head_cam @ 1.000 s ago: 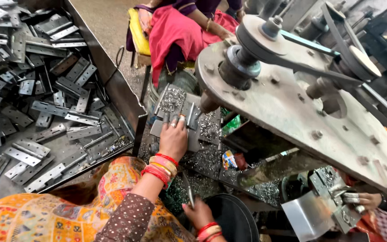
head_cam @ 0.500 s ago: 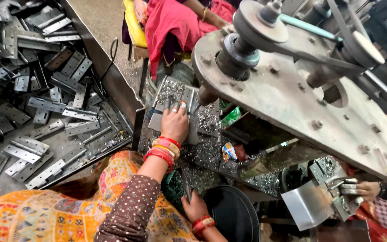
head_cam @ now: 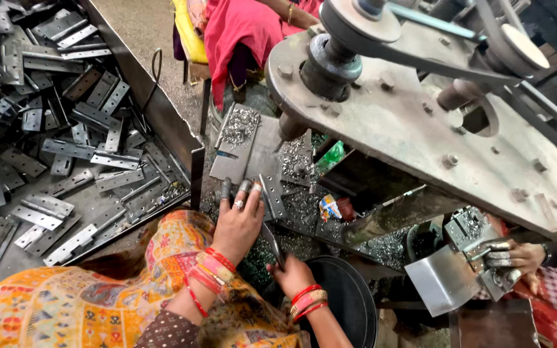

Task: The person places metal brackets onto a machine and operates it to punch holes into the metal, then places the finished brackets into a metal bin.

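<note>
1. Grey steel is everywhere: a metal tray (head_cam: 162, 122) at far left is heaped with flat hinge plates (head_cam: 46, 135), and the tabletop (head_cam: 304, 212) under the machine is strewn with bright metal shavings (head_cam: 240, 125).
2. A heavy machine plate (head_cam: 420, 135) with a pulley (head_cam: 333, 58) overhangs the right side.
3. The left hand (head_cam: 236, 222) lies flat, its grip spread apart, fingertips touching a hinge piece (head_cam: 271, 196) near the middle of the tabletop.
4. The right hand (head_cam: 291, 274) has its grip closed on a thin metal strip (head_cam: 272, 241), just above a black tub (head_cam: 346, 299).
5. Another person's hand (head_cam: 523, 258) holds metal parts at near right.
</note>
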